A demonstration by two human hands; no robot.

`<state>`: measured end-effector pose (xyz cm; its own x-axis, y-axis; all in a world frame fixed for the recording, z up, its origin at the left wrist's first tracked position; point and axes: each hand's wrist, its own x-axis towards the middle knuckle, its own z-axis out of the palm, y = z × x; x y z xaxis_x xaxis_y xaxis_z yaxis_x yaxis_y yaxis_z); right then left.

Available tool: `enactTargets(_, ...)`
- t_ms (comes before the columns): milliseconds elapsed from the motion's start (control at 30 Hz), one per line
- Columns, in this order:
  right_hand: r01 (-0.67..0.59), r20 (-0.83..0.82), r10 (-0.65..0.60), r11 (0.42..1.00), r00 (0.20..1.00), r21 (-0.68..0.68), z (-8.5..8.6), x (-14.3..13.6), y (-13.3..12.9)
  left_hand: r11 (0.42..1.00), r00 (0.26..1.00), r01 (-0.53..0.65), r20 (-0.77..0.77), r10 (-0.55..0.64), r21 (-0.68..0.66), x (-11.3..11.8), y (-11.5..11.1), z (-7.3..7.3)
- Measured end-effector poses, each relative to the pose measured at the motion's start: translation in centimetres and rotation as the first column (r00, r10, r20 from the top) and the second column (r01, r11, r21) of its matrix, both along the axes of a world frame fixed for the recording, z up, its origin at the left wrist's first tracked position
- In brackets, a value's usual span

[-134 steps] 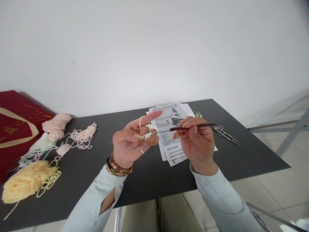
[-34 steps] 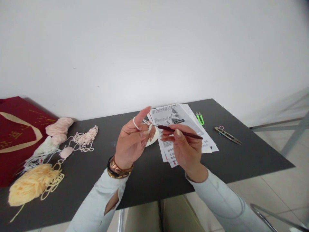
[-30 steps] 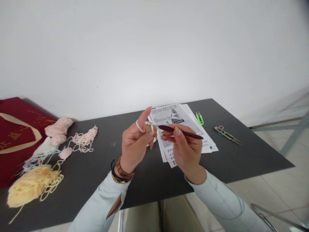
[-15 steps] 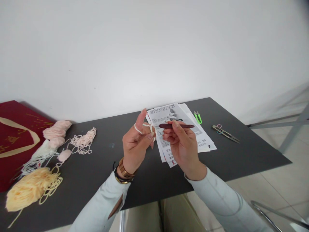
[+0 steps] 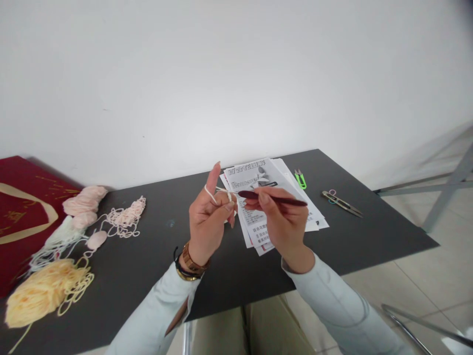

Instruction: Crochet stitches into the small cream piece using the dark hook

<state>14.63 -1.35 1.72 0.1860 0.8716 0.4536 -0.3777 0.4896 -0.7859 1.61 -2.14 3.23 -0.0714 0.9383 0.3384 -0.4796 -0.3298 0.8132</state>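
Note:
White yarn loops round the raised index finger of my left hand, and its thumb and other fingers pinch a small worked piece of that yarn. My right hand grips a crochet hook by its dark brown handle, which slants down to the right. The hook's tip points left at the yarn by my left fingertips; whether it sits inside a loop is too small to tell. Beneath both hands lies a stack of printed sheets with a flower picture.
On the black table, pink yarn, yellow yarn and pale yarn lie left beside a red bag. Green snips and metal thread snips lie right. A white wall stands behind.
My right hand has shifted slightly right and turned the crochet hook, so its handle end now tilts lower. My left hand keeps its pinch and the looped yarn. The view has moved slightly.

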Motion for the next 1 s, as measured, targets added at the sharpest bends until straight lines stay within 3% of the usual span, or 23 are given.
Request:
enactTargets(67, 0.092, 0.222, -0.157, 0.956, 0.962, 0.277, -0.3, 0.2, -0.6, 0.999, 0.998, 0.011, 0.069, -0.008, -0.048, 0.2, -0.1, 0.5)
enactTargets(100, 0.064, 0.315, -0.21, 0.907, 0.926, 0.416, -0.5, 0.3, -0.8, 0.996, 0.995, 0.03, 0.101, -0.021, -0.08, 0.2, -0.3, 0.8)
enactTargets(167, -0.021, 0.453, -0.248, 0.86, 0.857, 0.511, -0.7, 0.6, -1.1, 0.984, 0.982, 0.102, 0.176, -0.076, -0.146, -0.1, -0.5, 1.6)
enactTargets(233, -0.053, 0.456, -0.22, 0.857, 0.863, 0.513, -0.9, 0.5, -1.1, 0.962, 0.954, 0.214, 0.249, -0.167, -0.172, -0.5, -0.6, 2.1)
enactTargets(267, -0.017, 0.378, -0.204, 0.863, 0.903, 0.505, -1.0, 0.3, -1.0, 0.952, 0.942, 0.249, 0.272, -0.195, -0.179, -0.8, -0.6, 2.3)
enactTargets(333, -0.008, 0.229, -0.071, 0.945, 0.971, 0.327, -1.2, -0.4, -0.8, 0.939, 0.931, 0.291, 0.28, -0.234, -0.184, -1.4, -0.5, 2.6)
enactTargets(400, -0.127, 0.027, 0.124, 0.982, 0.992, 0.139, -1.2, -1.0, -0.5, 0.934, 0.931, 0.308, 0.256, -0.258, -0.18, -1.9, -0.3, 2.6)
enactTargets(533, -0.399, -0.188, 0.383, 0.915, 0.905, -0.059, -0.8, -1.3, 0.0, 0.928, 0.931, 0.34, 0.193, -0.31, -0.151, -2.4, -0.1, 2.7)
enactTargets(733, -0.513, -0.264, 0.48, 0.855, 0.837, -0.071, 0.4, -0.5, 0.3, 0.869, 0.879, 0.468, 0.182, -0.44, -0.158, -2.7, -0.3, 2.7)
enactTargets(1000, -0.463, -0.165, 0.447, 0.884, 0.879, -0.072, 0.7, 0.0, 0.3, 0.785, 0.809, 0.584, 0.221, -0.545, -0.206, -2.6, -0.3, 3.0)
